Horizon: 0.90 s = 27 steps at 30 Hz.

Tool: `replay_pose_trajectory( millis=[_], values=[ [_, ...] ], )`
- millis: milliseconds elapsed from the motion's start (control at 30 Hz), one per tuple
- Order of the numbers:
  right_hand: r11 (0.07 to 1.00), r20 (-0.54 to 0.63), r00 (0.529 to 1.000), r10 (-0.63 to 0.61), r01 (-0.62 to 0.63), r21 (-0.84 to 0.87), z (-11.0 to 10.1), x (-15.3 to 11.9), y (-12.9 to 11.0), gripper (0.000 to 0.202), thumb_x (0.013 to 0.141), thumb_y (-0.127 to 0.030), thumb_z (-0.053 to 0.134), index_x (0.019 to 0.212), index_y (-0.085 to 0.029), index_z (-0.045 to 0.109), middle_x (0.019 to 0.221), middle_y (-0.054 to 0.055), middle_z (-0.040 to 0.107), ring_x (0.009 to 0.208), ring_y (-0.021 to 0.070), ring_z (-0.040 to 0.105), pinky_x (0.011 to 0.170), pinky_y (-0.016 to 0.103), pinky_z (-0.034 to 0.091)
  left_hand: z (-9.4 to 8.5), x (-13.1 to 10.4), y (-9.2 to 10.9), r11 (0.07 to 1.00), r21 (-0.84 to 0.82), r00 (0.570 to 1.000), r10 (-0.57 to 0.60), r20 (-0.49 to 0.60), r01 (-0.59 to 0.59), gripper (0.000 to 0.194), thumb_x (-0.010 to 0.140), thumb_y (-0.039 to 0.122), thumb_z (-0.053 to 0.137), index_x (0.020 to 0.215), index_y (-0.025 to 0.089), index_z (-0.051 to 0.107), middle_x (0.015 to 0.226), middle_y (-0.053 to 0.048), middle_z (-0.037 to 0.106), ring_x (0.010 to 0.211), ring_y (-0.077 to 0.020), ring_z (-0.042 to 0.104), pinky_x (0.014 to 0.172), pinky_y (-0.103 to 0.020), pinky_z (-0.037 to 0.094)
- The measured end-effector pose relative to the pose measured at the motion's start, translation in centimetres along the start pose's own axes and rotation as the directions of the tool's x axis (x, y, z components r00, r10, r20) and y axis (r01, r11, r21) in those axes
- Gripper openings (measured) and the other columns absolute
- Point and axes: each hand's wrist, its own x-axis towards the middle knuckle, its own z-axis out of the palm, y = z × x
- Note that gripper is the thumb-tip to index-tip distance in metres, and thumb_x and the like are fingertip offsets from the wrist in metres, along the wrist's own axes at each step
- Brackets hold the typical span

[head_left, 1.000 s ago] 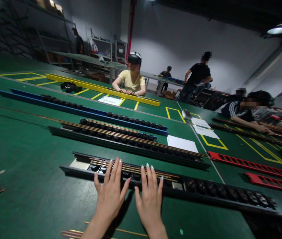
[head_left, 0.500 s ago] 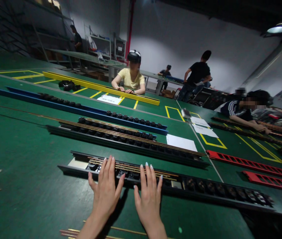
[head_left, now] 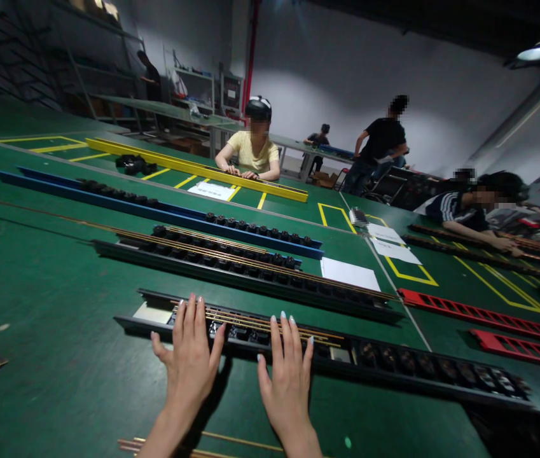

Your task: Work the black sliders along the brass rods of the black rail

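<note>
Left hand (head_left: 187, 369) and right hand (head_left: 289, 375) lie open, fingers spread over slim brassy rods (head_left: 250, 321) in a black channel (head_left: 140, 326) running toward the counter's (head_left: 60, 356) near-right edge. They look light, stiff, slippery; I'd pinch them near one end.

Head cam — fwd/down view, hands (head_left: 189, 364) close, tbl (head_left: 69, 381) below, wall (head_left: 322, 70) far.
</note>
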Motion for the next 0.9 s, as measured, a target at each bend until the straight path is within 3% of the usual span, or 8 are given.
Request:
replay_pose_trajectory(
  millis=[167,400,767,900],
  values=[
    [1.000,0.002,1.000,-0.002,0.002,0.001,0.0,0.0,0.0,0.058,0.095,-0.034,0.035,0.150,-0.025,0.019,0.152,0.006,0.033,0.141,0.0239,0.027,0.114,0.050,0.016,0.1,0.1,-0.2,1.000,-0.013,1.000,-0.005,-0.002,0.005,0.060,0.096,0.037,0.027,0.150,0.020,0.007,0.151,-0.015,0.034,0.139,-0.0269,0.030,0.111,-0.063,0.001],
    [1.000,0.006,1.000,-0.002,0.002,0.006,-0.1,0.1,0.0,0.058,0.095,-0.034,0.036,0.150,-0.024,0.020,0.152,0.005,0.032,0.141,0.0232,0.026,0.114,0.049,0.015,-0.1,0.5,-0.6,0.999,-0.002,0.998,-0.051,-0.038,0.051,0.063,0.096,0.040,0.029,0.150,0.014,0.009,0.152,-0.020,0.029,0.144,-0.0307,0.016,0.109,-0.064,0.003],
    [1.000,-0.005,1.000,-0.006,0.006,0.003,-0.1,0.0,0.0,0.058,0.095,-0.034,0.036,0.149,-0.024,0.021,0.152,0.006,0.032,0.141,0.0234,0.027,0.114,0.049,0.014,-0.3,0.7,-0.9,0.997,-0.023,0.996,-0.078,-0.033,0.077,0.063,0.096,0.043,0.024,0.150,0.017,0.003,0.152,-0.018,0.031,0.144,-0.0298,0.017,0.109,-0.063,0.002],
    [1.000,-0.004,1.000,-0.007,0.007,0.007,0.0,0.1,0.0,0.057,0.095,-0.034,0.036,0.149,-0.024,0.022,0.152,0.005,0.032,0.141,0.0234,0.026,0.114,0.049,0.014,0.2,0.8,-1.2,0.995,-0.025,0.995,-0.099,-0.016,0.099,0.062,0.097,0.043,0.020,0.150,0.018,0.001,0.152,-0.017,0.032,0.141,-0.0284,0.027,0.110,-0.062,0.001]
  ],
)
